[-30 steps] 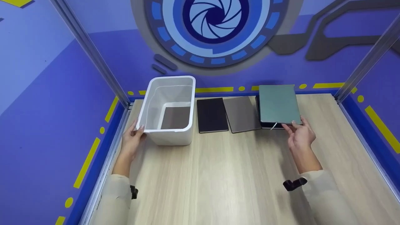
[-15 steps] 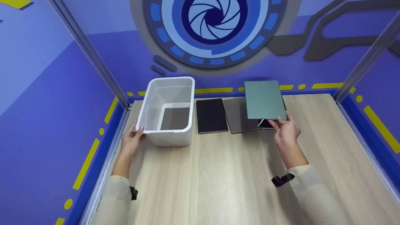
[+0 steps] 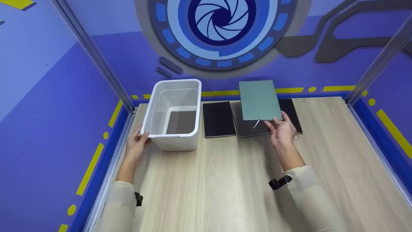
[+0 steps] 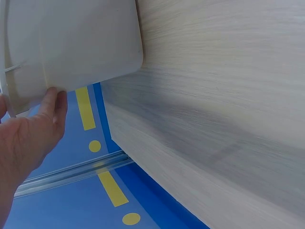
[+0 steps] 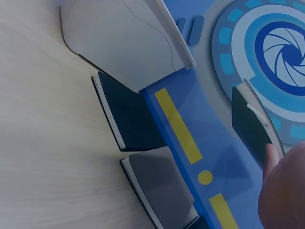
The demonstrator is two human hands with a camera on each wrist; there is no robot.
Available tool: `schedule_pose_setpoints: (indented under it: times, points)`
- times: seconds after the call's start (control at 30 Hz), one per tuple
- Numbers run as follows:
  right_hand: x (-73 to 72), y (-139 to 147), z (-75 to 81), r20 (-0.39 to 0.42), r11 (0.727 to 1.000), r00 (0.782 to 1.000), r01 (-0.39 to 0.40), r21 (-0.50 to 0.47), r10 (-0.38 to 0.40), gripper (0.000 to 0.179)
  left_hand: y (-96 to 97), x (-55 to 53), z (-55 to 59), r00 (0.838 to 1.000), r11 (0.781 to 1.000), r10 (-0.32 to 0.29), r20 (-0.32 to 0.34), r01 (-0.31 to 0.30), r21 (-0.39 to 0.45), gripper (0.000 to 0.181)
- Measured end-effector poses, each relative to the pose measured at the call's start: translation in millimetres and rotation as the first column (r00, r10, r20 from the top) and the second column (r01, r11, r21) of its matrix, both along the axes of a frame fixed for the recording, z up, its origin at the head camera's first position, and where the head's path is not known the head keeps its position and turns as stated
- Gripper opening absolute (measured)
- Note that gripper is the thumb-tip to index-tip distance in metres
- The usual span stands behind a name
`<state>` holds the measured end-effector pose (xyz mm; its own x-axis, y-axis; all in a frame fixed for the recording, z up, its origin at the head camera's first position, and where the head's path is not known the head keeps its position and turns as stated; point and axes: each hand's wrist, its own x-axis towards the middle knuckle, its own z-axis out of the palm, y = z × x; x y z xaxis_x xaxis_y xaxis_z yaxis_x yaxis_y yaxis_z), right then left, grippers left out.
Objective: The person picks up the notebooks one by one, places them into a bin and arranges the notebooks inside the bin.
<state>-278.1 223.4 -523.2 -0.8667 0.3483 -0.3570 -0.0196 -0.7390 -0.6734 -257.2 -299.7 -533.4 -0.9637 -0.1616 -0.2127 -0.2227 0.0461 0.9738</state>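
Observation:
A green notebook [image 3: 260, 100] with a white ribbon is raised above the table, its near edge pinched by my right hand [image 3: 283, 130]. In the right wrist view the same notebook [image 5: 251, 124] shows edge-on, pages visible, against the back wall. My left hand [image 3: 136, 146] grips the near left corner of a white bin [image 3: 173, 141], thumb at the rim and fingers along its outer side, which the left wrist view shows from below the rim. Inside the bin lies a brown-grey notebook [image 3: 181, 122]. Under the green one, a grey-brown notebook [image 3: 252, 131] is partly hidden.
A black notebook [image 3: 219, 119] lies beside the bin on the wooden table [image 3: 225, 180]. Another black notebook [image 3: 291, 112] lies to the right, partly covered by the right hand. Blue panels [image 3: 112, 74] and metal posts enclose the table's back and sides.
My right hand has carried the green notebook leftward and up, uncovering the right-hand black notebook and passing over the grey-brown one. The left hand and bin have stayed put.

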Motion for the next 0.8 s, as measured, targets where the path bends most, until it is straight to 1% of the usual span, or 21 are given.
schedule_pose_setpoints:
  times: [0.27,0.43,0.6,0.8]
  points:
    - [-2.7,-8,4.2,-0.015,1.0,1.0,-0.021,0.007,0.022,0.062,0.7,1.4,0.3,1.0,1.0,-0.003,-0.009,0.003,-0.017,0.065]
    - [-3.7,-10,4.0,-0.022,1.0,0.999,-0.029,0.012,0.029,0.061,0.7,1.5,0.3,1.0,1.0,-0.001,-0.005,0.001,-0.029,0.065]
    - [-4.2,-12,4.5,-0.034,0.999,0.999,-0.037,0.022,0.037,0.06,1.5,0.6,-0.1,1.0,1.0,0.002,-0.016,-0.002,-0.028,0.065]
    - [-6.2,-15,6.9,-0.045,0.999,0.998,-0.046,-0.005,0.046,0.061,1.7,0.3,-1.4,1.0,1.0,0.006,-0.018,-0.006,-0.025,0.064]
